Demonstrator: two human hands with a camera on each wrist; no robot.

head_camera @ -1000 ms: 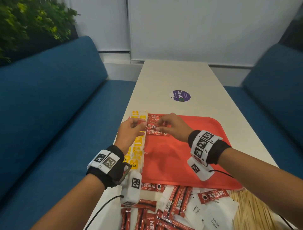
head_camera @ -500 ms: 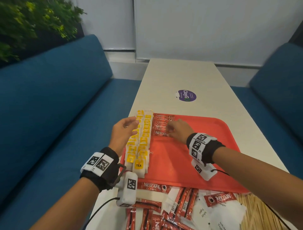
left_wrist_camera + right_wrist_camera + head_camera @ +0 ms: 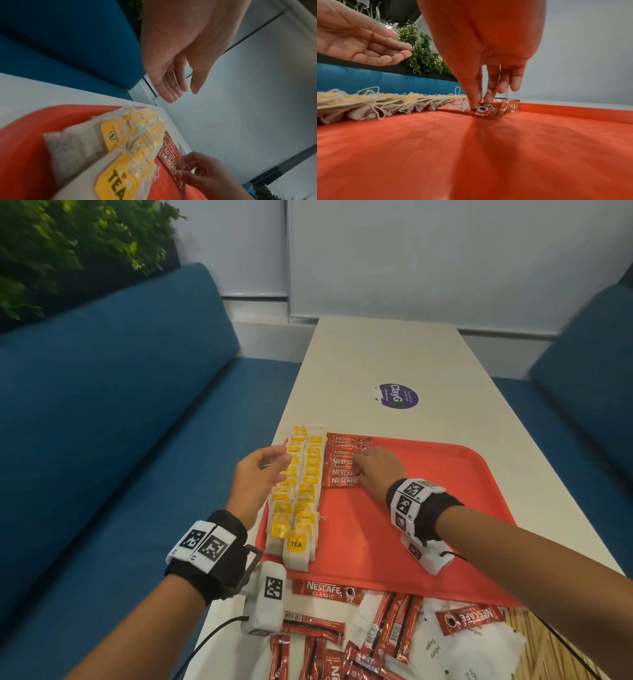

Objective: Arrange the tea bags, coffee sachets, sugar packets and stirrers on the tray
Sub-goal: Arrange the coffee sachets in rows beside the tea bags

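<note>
**Hands part over the coffee row**

Left hand (image 3: 255,474) has drawn back from the coffee sachets (image 3: 343,461) and now hovers with fingers loose and empty, just over the two rows of tea bags (image 3: 301,494) along the tray's (image 3: 445,508) left edge. Right hand (image 3: 375,469) stays down, straight fingertips (image 3: 475,102) pressing the nearest sachet flat into its overlapped row at the tray's far left. A second ago both hands worked that sachet together, so this one looks placed. Loose sachets (image 3: 327,589), sugar packets (image 3: 442,648) and stirrers (image 3: 548,642) still wait on the surface (image 3: 394,354) nearer the person.
</note>
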